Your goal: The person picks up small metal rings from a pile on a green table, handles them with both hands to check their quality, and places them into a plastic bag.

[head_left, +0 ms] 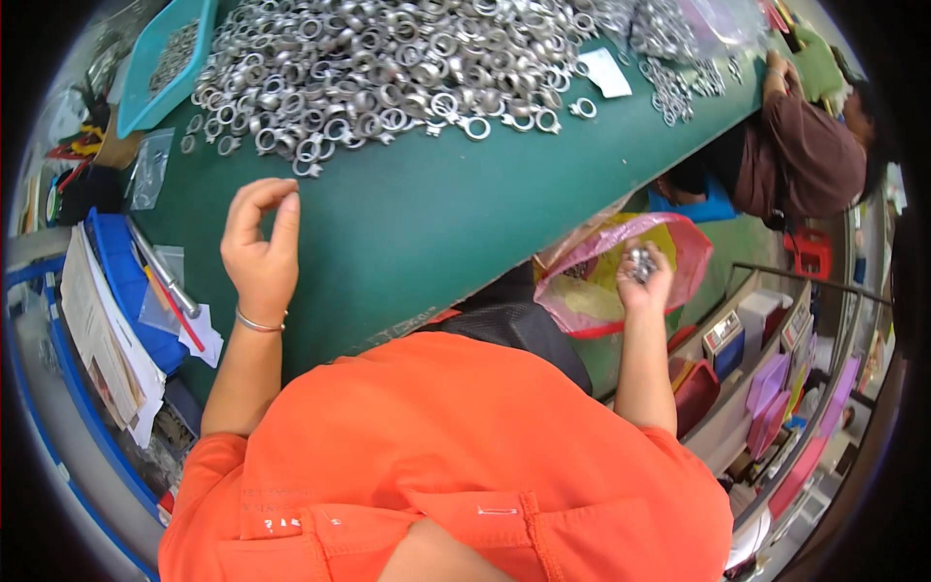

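My left hand [260,242] hovers over the green table, just short of a large pile of grey metal rings [388,68] with small lugs. Its thumb and forefinger come together at the tips, and I cannot make out anything between them. Off the table's near edge, my right hand [655,291] is turned palm up with its fingers curled round a handful of small shiny metal parts [642,264]. Behind and beneath it hangs a pink and yellow plastic bag [687,254], its mouth wide open. Some small grey parts show inside the bag.
A turquoise tray [199,58] of small parts stands far left. Nearer lie a blue bin [112,257] with papers, a metal tube [165,267] and a red pen [186,320]. At far right, a co-worker in a brown top [805,160] sits by the table [436,223].
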A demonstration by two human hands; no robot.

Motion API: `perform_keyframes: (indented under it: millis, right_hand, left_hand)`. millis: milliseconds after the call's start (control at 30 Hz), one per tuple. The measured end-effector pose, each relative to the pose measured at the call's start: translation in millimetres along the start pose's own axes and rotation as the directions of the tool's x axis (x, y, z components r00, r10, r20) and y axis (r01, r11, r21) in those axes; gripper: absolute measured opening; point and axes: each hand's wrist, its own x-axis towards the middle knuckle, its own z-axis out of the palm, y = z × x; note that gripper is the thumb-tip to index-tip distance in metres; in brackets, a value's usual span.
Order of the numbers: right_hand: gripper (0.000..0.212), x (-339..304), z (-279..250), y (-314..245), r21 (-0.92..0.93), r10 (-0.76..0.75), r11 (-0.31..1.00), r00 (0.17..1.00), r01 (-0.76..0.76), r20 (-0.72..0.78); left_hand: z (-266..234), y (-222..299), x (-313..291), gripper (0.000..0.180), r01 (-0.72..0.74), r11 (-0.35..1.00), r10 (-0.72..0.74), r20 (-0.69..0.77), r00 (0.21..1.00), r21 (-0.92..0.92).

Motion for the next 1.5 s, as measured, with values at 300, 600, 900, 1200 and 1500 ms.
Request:
perform_keyframes:
  millis: [300,600,900,1200,1500]
  right_hand:
    - [0.037,92.3,-118.6,-5.9,-0.687,-0.511,0.72,0.745,0.099,-0.428]
    - [0.017,-64.0,216.0,124.7,-0.104,-0.091,-0.359,0.076,0.928,0.993]
    - [0.024,-64.0,250.9,202.0,-0.117,0.22,-0.43,0.229,0.895,0.948]
    - [0.011,-67.8,220.4,174.4,-0.321,0.203,-0.151,0.347,0.935,0.916]
    - [0.009,-94.6,210.5,175.9,-0.501,0.202,0.259,0.461,0.826,0.864]
  left_hand:
    - [9.4,-25.3,71.6,0.039,-0.416,0.712,0.37,0.201,0.907,0.565]
    - [30.6,-65.0,75.1,0.035,-0.207,0.759,0.209,0.07,0.975,0.618]
    - [21.2,-25.3,16.6,0.038,-0.252,0.773,0.14,0.231,0.963,0.583]
    - [30.3,-3.8,-6.2,0.04,-0.28,0.819,0.133,0.31,0.941,0.501]
    - [31.1,28.8,0.0,0.027,-0.289,0.957,0.284,0.231,0.931,-0.014]
